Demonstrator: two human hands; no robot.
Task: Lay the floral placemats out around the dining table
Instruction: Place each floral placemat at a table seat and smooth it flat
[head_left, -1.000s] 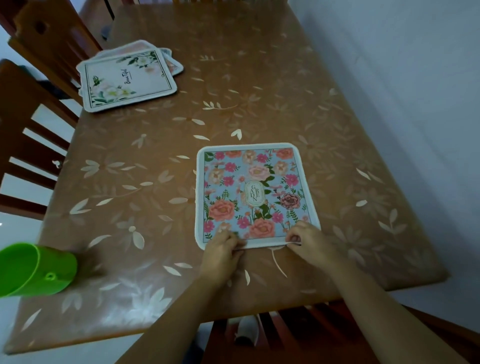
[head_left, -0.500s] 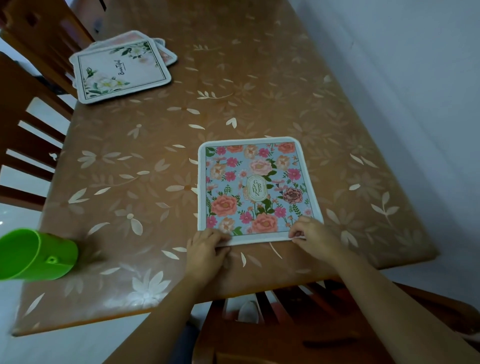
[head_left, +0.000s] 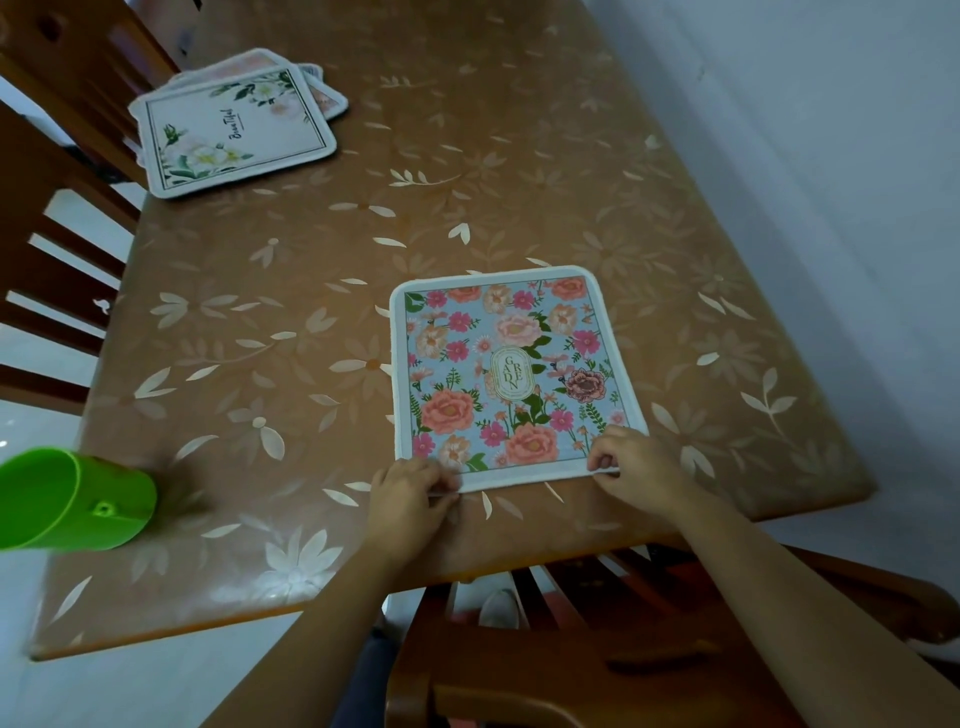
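One blue floral placemat (head_left: 511, 376) lies flat at lower centre of the dining table (head_left: 519, 156), its near corners pinched by the left hand (head_left: 410, 499) and right hand (head_left: 636, 462), while the stacked placemats (head_left: 234, 127) at upper left apparently await laying out.

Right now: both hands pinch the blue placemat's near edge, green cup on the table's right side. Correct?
No. Head view shows the green cup on the left side of the table. The left hand and right hand do pinch the near edge of the blue placemat.
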